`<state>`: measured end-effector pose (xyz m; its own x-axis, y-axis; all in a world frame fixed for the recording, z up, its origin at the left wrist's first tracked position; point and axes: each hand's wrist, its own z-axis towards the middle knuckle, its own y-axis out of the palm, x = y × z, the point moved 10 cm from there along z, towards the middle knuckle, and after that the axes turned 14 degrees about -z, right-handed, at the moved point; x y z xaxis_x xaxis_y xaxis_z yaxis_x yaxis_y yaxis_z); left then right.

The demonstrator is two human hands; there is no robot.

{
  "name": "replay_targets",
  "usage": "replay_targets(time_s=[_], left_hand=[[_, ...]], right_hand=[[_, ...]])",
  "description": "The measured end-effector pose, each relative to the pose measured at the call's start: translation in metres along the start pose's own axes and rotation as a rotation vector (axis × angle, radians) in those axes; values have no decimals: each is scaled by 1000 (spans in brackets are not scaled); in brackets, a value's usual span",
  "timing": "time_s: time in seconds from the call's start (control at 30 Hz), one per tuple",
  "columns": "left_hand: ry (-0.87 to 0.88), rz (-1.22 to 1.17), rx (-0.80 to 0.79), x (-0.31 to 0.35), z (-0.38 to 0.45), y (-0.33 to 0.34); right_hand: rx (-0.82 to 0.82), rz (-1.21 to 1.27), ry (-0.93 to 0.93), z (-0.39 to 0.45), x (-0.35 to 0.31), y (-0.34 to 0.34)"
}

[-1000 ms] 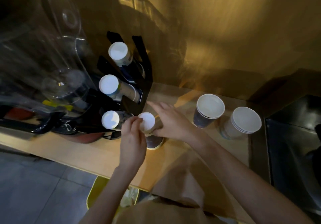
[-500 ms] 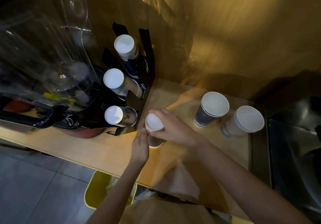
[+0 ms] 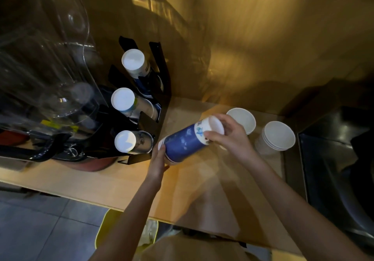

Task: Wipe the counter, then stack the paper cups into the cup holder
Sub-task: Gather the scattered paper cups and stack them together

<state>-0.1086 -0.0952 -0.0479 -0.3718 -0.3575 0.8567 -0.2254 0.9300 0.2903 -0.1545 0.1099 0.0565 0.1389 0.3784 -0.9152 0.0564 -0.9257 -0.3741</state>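
Head view: cup stack [image 3: 186,141] between hands

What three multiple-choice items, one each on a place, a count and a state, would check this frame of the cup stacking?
1. Where is the black cup holder?
A. Left of the hands, at the wall
B. By the counter's front edge
C. On the floor

2. How many stacks' white ends show in it?
A. One
B. Three
C. Five

3. How is the blue cup stack held?
A. Standing upright on the counter
B. Tilted on its side, off the counter
C. Already in a slot

Answers: 1 A, the holder stands at the back left. 2 B, three white discs show. 3 B, left hand and right hand grip its two ends.
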Motion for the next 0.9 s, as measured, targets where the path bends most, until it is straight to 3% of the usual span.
replay_targets(time_s=[0.1,0.2,0.4,0.5,0.73,0.9], left_hand=[[40,-123,-174,32,-2,27],[-30,-264,-261,50,0,44],[-24,-137,-413,75,-4,70],[53,-123,-346,93,-6,75],[201,62,-339,120,-19,108],[184,41,-275,121,-17,115]], right_hand=[[48,187,104,-4,11,-29],[74,325,200,-6,22,-51],[65,320,216,-4,5,-81],[55,-36,134,-9,-18,-97],[-58,-1046,-456,-24,-98,-46],[-6,-1074,-492,-22,-93,-43]])
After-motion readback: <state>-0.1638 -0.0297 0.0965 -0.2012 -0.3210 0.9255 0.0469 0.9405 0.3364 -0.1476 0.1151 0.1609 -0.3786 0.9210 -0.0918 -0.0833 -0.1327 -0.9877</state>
